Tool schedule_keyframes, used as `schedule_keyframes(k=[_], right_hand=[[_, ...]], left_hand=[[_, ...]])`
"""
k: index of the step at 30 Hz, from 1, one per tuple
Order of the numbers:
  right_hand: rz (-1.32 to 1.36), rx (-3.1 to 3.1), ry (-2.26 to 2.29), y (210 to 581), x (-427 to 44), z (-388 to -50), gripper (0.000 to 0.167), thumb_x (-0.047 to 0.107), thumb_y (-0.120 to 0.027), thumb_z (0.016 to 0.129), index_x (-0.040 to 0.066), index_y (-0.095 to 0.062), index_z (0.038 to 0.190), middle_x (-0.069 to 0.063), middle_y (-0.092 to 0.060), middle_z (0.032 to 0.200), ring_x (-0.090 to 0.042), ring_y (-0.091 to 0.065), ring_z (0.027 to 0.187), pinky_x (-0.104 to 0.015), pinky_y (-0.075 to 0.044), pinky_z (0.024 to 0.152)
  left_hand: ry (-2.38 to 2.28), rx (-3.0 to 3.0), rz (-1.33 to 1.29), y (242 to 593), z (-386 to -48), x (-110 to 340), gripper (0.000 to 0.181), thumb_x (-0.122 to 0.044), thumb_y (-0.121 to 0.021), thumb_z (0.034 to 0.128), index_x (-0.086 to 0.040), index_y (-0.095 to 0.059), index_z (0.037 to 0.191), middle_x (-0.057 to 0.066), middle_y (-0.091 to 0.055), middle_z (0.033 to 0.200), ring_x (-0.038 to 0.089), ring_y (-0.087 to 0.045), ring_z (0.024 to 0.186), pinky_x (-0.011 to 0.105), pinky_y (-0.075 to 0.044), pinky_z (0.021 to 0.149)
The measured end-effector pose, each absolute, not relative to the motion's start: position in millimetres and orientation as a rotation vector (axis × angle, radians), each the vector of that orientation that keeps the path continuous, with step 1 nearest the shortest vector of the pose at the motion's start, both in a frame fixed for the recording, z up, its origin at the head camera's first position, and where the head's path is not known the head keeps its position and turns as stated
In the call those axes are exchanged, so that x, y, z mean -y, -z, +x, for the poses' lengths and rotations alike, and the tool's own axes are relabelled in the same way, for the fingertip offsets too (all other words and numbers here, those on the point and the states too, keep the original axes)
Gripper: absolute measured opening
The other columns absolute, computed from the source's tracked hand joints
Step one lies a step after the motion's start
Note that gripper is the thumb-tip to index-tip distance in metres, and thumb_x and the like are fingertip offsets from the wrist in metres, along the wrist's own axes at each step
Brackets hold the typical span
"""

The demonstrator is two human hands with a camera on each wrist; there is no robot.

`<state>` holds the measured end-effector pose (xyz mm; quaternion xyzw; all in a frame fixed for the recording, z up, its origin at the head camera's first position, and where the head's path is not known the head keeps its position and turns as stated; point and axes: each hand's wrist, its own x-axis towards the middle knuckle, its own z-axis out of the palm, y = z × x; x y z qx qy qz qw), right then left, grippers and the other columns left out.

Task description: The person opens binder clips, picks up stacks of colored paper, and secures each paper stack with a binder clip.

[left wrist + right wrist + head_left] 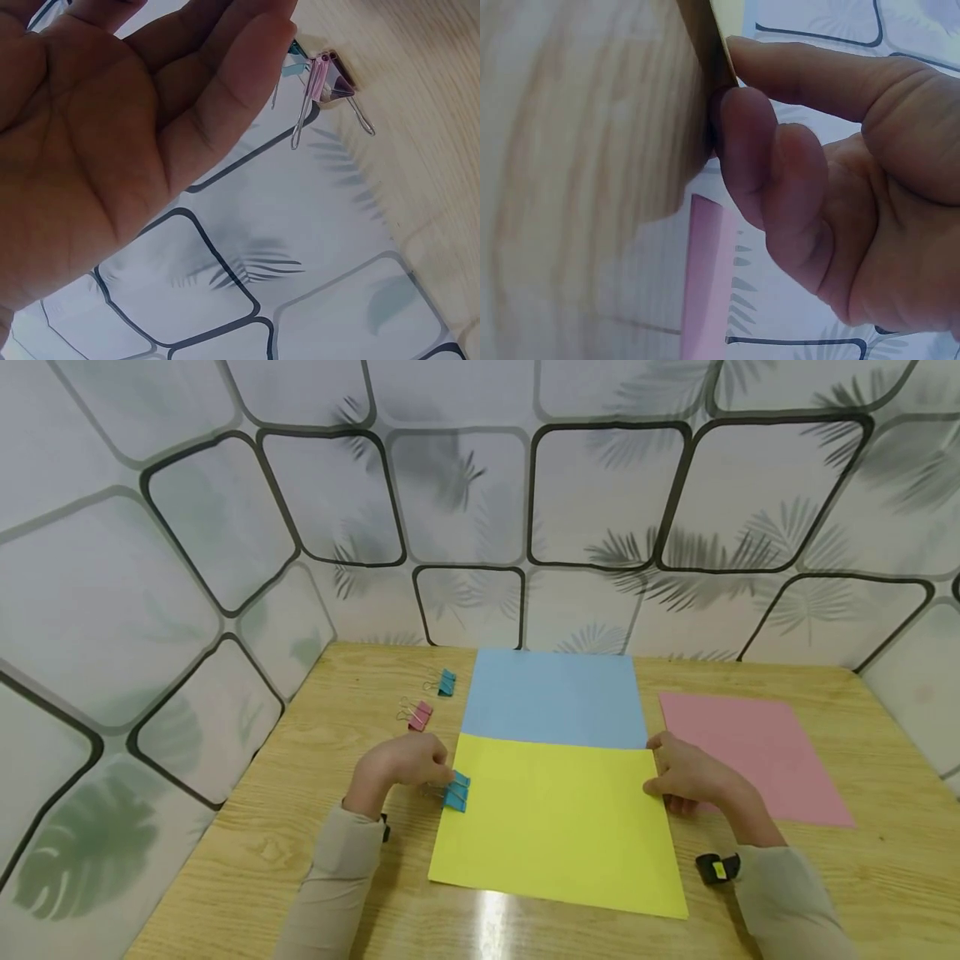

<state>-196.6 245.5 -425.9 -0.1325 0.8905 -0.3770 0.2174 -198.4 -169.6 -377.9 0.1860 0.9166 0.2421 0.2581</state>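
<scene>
A yellow sheet (558, 827) lies at the middle of the table, overlapping the lower part of a light blue sheet (553, 697). On its left edge sits a blue binder clip (456, 792). My left hand (401, 762) has its thumb and finger at the top of this clip. In the left wrist view the left hand (127, 127) shows its palm, with the fingertips cut off. My right hand (690, 770) pinches the yellow sheet's right edge near its upper corner. In the right wrist view, the right hand (817, 172) has thumb and curled fingers at that edge.
Behind the left hand lie a pink binder clip (420, 716) and another blue binder clip (446, 682). A pink sheet (750, 756) lies right of the blue one, partly behind the right hand. A patterned wall covering (465, 527) borders the wooden table (247, 860) at the back.
</scene>
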Motion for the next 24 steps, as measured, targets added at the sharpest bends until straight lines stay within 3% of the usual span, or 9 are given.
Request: schedule_keyframes(k=[13,24], right_hand=[[-0.339,-2.48,1.026,423.8,-243.9,-195.6,0.073,0.007,-0.066,0.091,-0.013,-0.02,0.145,-0.009,-0.056,0.057,-0.02,-0.053,0.046,-0.033,-0.045,0.045],[-0.303,-2.495,1.015,420.0,-241.5,-194.4,0.073,0.012,-0.068,0.091,-0.01,-0.023,0.145,-0.006,-0.049,0.057,-0.018,-0.049,0.046,-0.032,-0.043,0.045]], left_hand=[[-0.654,-2.494,0.5,375.0,-198.0,170.7,0.049,-0.014,-0.066,0.0956,-0.017,-0.036,0.056,-0.005,-0.026,0.055,0.01,-0.022,0.051,0.026,-0.024,0.052],[-0.658,-2.504,0.405,376.2,-200.0,171.7,0.035,-0.022,-0.061,0.099,-0.011,-0.049,0.069,-0.002,-0.038,0.061,0.013,-0.031,0.054,0.028,-0.029,0.053]])
